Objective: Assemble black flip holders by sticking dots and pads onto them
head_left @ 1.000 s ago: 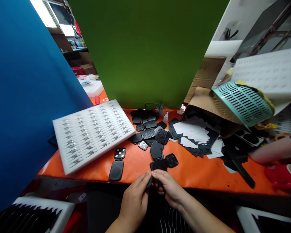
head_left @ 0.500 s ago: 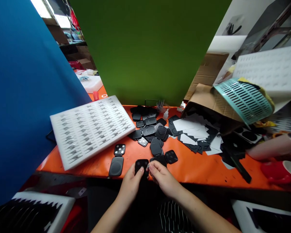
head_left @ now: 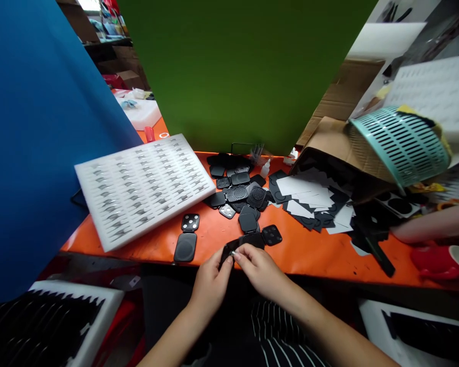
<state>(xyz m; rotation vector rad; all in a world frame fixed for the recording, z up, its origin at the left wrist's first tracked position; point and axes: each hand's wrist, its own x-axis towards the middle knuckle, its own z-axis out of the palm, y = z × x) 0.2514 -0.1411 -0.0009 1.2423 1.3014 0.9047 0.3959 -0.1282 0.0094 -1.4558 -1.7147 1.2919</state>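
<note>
At the front edge of the orange table, my left hand [head_left: 211, 275] grips a small black case [head_left: 227, 250]. My right hand [head_left: 258, 265] pinches a small silvery piece [head_left: 233, 253] against the case, its fingertips meeting my left thumb. Just behind my hands lie a black case part [head_left: 252, 239] and a black square with dots [head_left: 271, 235]. To the left lies an opened black case [head_left: 185, 247] with light round dots on its upper part [head_left: 190, 221]. Behind them is a pile of black cases [head_left: 237, 192].
A white foam tray [head_left: 145, 191] with slots leans at the left. White and black paper cutouts [head_left: 309, 196] lie at the right, near a cardboard box [head_left: 329, 142], a teal basket [head_left: 401, 145] and a red mug [head_left: 436, 262]. A green panel [head_left: 245, 76] stands behind.
The view has shifted slightly. The black case in my left hand has tilted, and my right fingertips have moved in from beside it onto its surface with the small piece.
</note>
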